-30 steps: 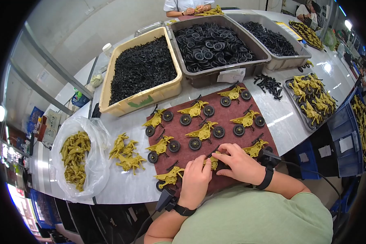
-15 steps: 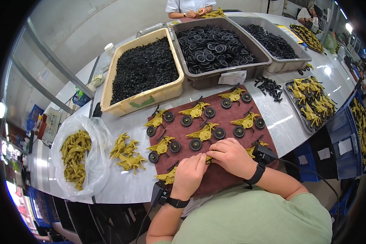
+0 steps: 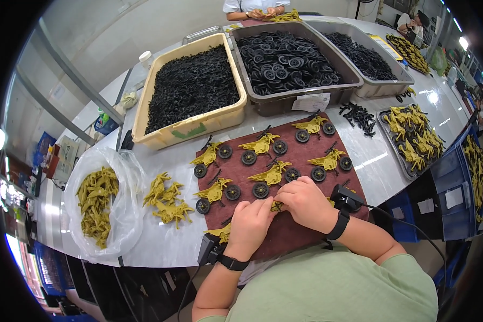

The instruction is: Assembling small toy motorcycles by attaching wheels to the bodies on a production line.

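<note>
My left hand point(image 3: 250, 222) and my right hand point(image 3: 305, 202) meet over the near part of a dark red mat point(image 3: 241, 212). Between their pinched fingertips is a yellow toy motorcycle body point(image 3: 276, 206), mostly covered by the fingers. Rows of yellow toy motorcycle bodies point(image 3: 271, 174) lie on the mat beyond my hands, with black wheels point(image 3: 260, 190) and thin black parts beside them. Another yellow body point(image 3: 220, 232) rests partly behind my left hand. Further pieces near my right wrist are partly hidden by the arm and its strapped camera.
Behind the mat stand a cream bin point(image 3: 190, 131) of small black parts, a dark bin point(image 3: 306, 99) of wheels and a grey bin point(image 3: 381, 88). Loose yellow bodies point(image 3: 169, 201) and a plastic bag point(image 3: 131, 214) lie left; a filled tray point(image 3: 410, 170) sits right. A person point(image 3: 257, 7) works opposite.
Both hands stay together at the yellow body, with the right fingers shifting slightly. The view has tilted a little; the laid-out pieces stay in place.
</note>
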Available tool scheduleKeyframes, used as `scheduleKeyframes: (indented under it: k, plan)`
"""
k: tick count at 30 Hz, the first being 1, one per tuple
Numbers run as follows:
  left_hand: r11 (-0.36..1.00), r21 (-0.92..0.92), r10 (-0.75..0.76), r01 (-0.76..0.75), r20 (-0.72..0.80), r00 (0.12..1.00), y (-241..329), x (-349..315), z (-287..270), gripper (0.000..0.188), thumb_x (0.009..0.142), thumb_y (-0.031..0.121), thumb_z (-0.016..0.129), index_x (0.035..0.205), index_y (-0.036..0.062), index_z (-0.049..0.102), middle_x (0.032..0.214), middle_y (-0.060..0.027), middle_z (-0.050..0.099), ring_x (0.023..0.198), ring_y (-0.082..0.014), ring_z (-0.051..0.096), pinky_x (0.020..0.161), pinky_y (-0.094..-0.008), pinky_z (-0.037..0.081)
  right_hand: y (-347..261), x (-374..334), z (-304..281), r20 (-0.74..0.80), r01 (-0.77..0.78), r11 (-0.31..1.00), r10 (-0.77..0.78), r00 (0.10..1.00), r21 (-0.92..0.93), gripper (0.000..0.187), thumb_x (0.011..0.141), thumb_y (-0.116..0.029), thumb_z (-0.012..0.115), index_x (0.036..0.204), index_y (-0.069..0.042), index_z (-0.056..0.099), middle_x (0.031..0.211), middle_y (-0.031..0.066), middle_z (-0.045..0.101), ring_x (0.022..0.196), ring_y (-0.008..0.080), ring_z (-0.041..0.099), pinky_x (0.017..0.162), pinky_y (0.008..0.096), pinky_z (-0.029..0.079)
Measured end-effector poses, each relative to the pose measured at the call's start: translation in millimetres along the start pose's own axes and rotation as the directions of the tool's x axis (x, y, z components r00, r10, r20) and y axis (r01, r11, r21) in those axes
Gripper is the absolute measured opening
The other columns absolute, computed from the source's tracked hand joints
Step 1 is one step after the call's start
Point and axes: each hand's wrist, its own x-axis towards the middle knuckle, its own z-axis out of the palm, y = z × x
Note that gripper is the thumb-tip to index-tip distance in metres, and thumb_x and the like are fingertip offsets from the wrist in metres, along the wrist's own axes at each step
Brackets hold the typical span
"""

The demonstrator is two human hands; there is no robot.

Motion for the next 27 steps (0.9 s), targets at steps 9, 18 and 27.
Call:
scheduleKeyframes:
  k: [9, 18, 27]
  plan:
    - [0.997, 0.036, -0.067, 0.069, -0.048, 0.997, 0.9, 1.3, -5.3, 0.022, 0.074, 0.012, 0.070, 0.094, 0.0044, 0.064, 0.076, -0.0047, 0.061, 0.068, -0.0228, 0.057, 0.072, -0.0351, 0.037, 2.6, 10.6, -21.7, 0.161, -0.157, 0.964, 0.123, 0.979, 0.213, 0.027, 0.073, -0.015, 0.072, 0.097, -0.004, 0.065, 0.091, 0.0055, 0.063, 0.093, 0.0221, 0.058, 0.079, 0.0353, 0.043]
    - [0.900, -0.356, -0.292, 0.249, -0.072, 0.954, 28.7, -10.8, -27.3, 0.027, 0.076, 0.013, 0.074, 0.099, 0.0011, 0.066, 0.090, -0.0104, 0.067, 0.080, -0.0241, 0.057, 0.076, -0.0311, 0.044, -16.0, -17.4, -32.1, 0.020, -0.177, 0.697, 0.228, 0.973, 0.694, 0.046, 0.072, -0.019, 0.081, 0.111, -0.003, 0.062, 0.098, 0.0070, 0.065, 0.085, 0.0168, 0.061, 0.073, 0.0285, 0.049]
    - [0.774, -0.593, -0.350, 0.223, -0.107, 0.931, 39.7, -18.2, -30.6, 0.024, 0.075, 0.015, 0.077, 0.091, 0.0022, 0.065, 0.091, -0.0065, 0.068, 0.082, -0.0181, 0.059, 0.078, -0.0307, 0.042, -31.5, -25.9, -29.8, -0.152, 0.028, 0.675, 0.126, 0.980, 0.738, 0.035, 0.074, -0.002, 0.074, 0.107, -0.003, 0.062, 0.100, 0.0095, 0.065, 0.089, 0.0214, 0.063, 0.073, 0.0319, 0.052]
